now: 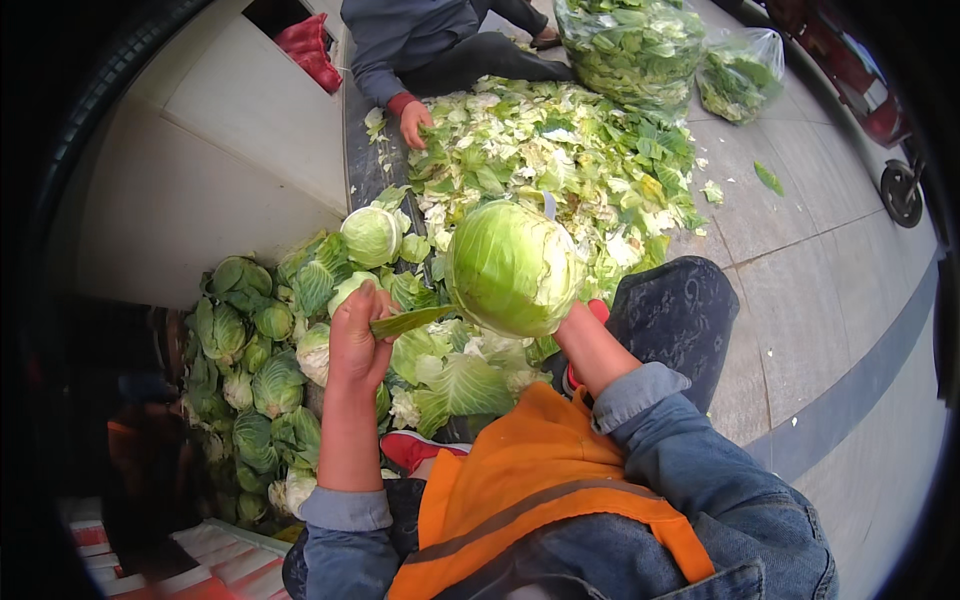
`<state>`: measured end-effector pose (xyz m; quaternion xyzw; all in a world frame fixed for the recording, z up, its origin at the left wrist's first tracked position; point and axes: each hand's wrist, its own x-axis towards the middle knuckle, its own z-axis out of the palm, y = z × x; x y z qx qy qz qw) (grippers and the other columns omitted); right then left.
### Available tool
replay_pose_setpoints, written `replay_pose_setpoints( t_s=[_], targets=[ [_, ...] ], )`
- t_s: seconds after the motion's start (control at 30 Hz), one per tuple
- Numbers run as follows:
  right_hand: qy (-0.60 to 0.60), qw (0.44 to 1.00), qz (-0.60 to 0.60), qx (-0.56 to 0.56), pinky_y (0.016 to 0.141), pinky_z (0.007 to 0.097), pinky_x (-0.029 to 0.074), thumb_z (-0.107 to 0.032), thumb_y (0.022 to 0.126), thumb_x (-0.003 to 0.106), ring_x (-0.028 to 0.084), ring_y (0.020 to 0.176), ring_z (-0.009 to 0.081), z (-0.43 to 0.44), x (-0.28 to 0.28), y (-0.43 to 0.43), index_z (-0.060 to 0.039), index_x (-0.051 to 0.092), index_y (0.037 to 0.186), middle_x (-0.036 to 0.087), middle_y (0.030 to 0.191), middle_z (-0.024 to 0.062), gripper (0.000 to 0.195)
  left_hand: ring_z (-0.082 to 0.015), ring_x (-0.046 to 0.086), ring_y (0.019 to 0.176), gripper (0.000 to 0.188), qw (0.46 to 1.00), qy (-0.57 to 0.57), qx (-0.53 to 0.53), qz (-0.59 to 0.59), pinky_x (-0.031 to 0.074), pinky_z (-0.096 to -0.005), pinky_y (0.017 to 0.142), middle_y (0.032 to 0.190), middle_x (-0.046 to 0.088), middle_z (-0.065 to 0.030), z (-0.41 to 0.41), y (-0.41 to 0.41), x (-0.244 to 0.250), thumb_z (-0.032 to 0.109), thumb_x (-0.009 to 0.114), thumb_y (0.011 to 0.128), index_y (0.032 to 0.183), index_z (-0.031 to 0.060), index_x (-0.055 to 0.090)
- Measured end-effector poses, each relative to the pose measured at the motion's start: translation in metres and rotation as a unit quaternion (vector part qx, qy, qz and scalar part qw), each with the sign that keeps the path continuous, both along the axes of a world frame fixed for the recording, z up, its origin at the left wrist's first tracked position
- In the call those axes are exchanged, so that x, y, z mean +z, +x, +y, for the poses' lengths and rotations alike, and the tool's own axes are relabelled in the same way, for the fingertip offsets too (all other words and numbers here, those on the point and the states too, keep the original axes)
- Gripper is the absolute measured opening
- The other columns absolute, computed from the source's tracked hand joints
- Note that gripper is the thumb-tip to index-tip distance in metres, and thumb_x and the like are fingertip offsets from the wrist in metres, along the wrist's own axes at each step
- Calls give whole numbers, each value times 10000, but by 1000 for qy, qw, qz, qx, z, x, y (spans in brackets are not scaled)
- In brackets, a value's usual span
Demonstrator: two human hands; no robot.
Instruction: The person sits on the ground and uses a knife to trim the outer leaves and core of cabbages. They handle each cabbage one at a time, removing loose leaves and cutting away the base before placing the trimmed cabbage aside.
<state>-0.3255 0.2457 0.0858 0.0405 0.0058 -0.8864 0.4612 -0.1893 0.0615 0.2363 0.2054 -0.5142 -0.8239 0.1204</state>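
A pale green cabbage head [510, 268] is held up in front of me, its right side paler and ragged. My right hand [574, 324] is mostly hidden behind and under it, and only the wrist side shows. A thin grey strip [550, 205], perhaps a blade, sticks out past the cabbage's far edge; what it joins is hidden. My left hand [360, 330] pinches a green outer cabbage leaf [411, 321], whose far end reaches the cabbage's lower left side. Loose trimmed leaves [457, 382] lie below, between my feet.
Whole cabbages [277, 382] are piled at left against a pale panel [247, 150]. A broad heap of leaves [555, 157] spreads ahead. Beside it sits another person [412, 45], one hand [415, 124] at the leaves. Leaf-filled plastic bags [634, 52] and a wheel [901, 193] stand farther right.
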Motion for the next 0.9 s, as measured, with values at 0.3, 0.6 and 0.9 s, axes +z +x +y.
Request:
replay_pose_setpoints(
  t_s=[0.3,0.6,0.9],
  targets=[
    [-58,997,-4,50,973,439,437,-375,970,373,552,1121,272,-17,7,9,-78,492,1285,541,1272,125,449,-213,480,1149,420,816,-555,-82,-138,364,-321,977,1225,517,-113,-24,-47,11,320,585,887,1196,37,559],
    [66,998,-9,14,919,409,484,-334,970,384,590,1057,261,-24,8,17,-47,496,1258,573,1218,132,422,-126,542,938,328,903,-375,-155,-141,415,-265,844,1003,618,-26,20,-71,-11,264,556,910,1130,25,602],
    [25,999,-39,28,924,433,472,-372,963,370,594,1041,282,-25,-6,21,-46,519,1231,589,1193,129,446,-49,509,800,112,915,-355,-137,-131,405,-200,733,874,572,35,16,-73,6,76,617,828,936,54,599]
  ],
)
